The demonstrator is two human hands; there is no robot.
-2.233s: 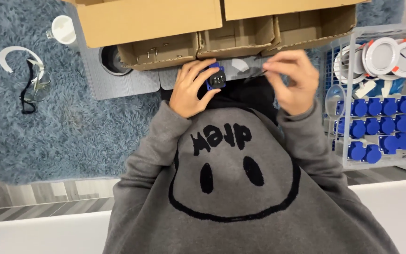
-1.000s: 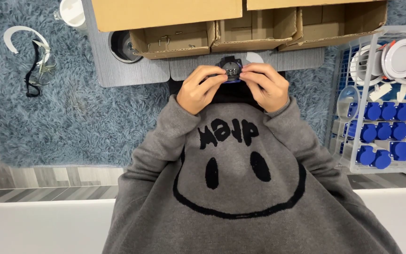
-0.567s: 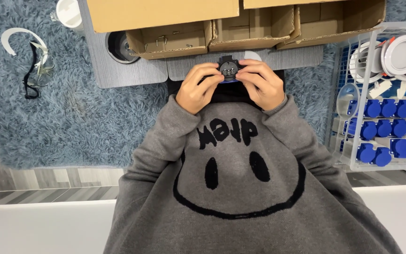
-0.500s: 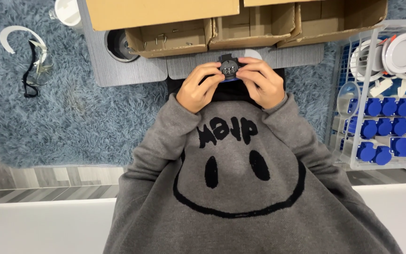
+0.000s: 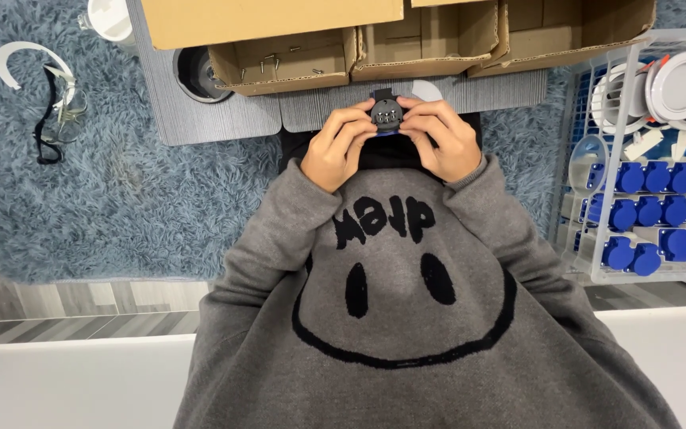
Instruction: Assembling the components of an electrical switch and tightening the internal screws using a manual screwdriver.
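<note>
The person holds a small black round part (image 5: pixel 386 114) between both hands, up in front of the chest and just short of the near edge of the grey mat (image 5: pixel 224 119) that lies on the shaggy blue rug (image 5: pixel 121 191). The left hand (image 5: pixel 341 148) closes on the part's left side and the right hand (image 5: pixel 441 140) on its right — fingers of both curled in, tips pinching the rim, thumbs beneath. The part sits squarely between the two sets of fingertips, neither hand nearer than the other, and its round face with small metal contacts is turned up toward the camera. A sliver of blue shows at its lower edge; what that belongs to cannot be told. It has no marked long axis as seen here, so the relation that counts is the opposed grip across it from left and right.

Beyond the hands, along the far edge of the mat, stand open cardboard boxes (image 5: pixel 359 48), one with small metal bits inside. A dark round container (image 5: pixel 194 73) sits at the mat's far left. At the right a white wire rack (image 5: pixel 597 254) holds blue socket housings (image 5: pixel 653 210) and white round lamp fittings (image 5: pixel 676 83). Safety glasses (image 5: pixel 53 115) lie well apart on the rug, to the left.
</note>
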